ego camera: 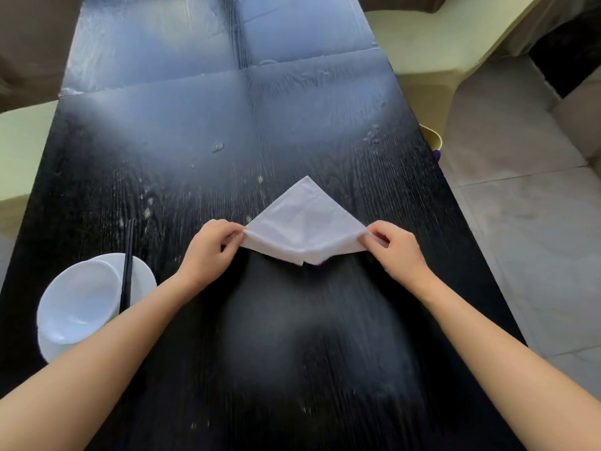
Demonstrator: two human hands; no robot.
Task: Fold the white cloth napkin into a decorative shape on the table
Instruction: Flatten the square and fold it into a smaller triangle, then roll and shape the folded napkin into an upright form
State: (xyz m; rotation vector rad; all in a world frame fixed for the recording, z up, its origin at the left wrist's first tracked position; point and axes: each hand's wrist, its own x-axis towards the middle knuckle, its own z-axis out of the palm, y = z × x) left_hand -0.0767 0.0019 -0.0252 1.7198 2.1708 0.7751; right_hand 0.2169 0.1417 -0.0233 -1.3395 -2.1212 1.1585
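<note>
Napkin [304, 226] corners pinched by left hand [208, 249] and right hand [398, 252], bowl [78, 297] and chopsticks [126, 265] lying leftward.

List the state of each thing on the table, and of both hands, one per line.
napkin: folded to a triangle, tip pointing away, two flaps meeting at the near edge.
left hand: pinches the napkin's left corner.
right hand: pinches its right corner.
bowl: empty, sitting on the plate.
plate: under the bowl.
chopsticks: paired, lying across the plate beside the bowl.
table: dark, speckled with marks.
</note>
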